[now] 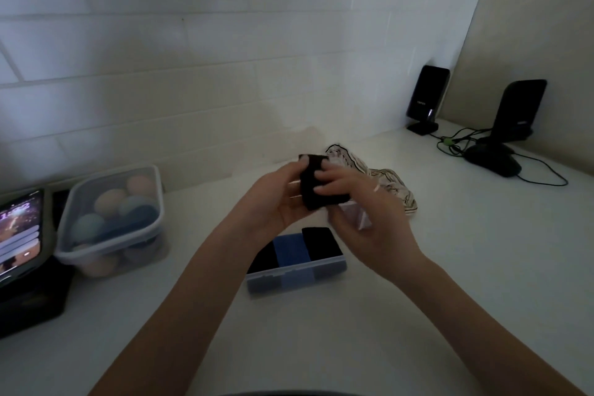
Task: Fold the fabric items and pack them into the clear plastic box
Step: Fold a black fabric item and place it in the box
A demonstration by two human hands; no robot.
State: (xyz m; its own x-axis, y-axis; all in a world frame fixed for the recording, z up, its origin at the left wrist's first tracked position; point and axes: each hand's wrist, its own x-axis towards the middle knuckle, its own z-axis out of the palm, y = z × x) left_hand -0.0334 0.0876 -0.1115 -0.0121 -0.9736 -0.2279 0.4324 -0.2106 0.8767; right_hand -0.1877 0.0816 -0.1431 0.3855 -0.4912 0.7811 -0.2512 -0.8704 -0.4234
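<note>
A small folded black fabric piece (313,182) is held up above the white counter between both hands. My left hand (276,199) grips its left side, and my right hand (360,212) pinches its right side with the fingertips. Below the hands lies the clear plastic box (295,276), holding a black, a blue and another black folded piece side by side. Behind my right hand lies a crumpled pile of striped light fabric (385,180), with a pale pinkish piece (356,219) partly hidden under that hand.
A lidded clear tub of pastel round items (112,219) stands at the left, beside a lit phone (19,231) on a dark box. At the back right stand two black speakers (427,96), (519,112), a dark mouse (495,161) and cables.
</note>
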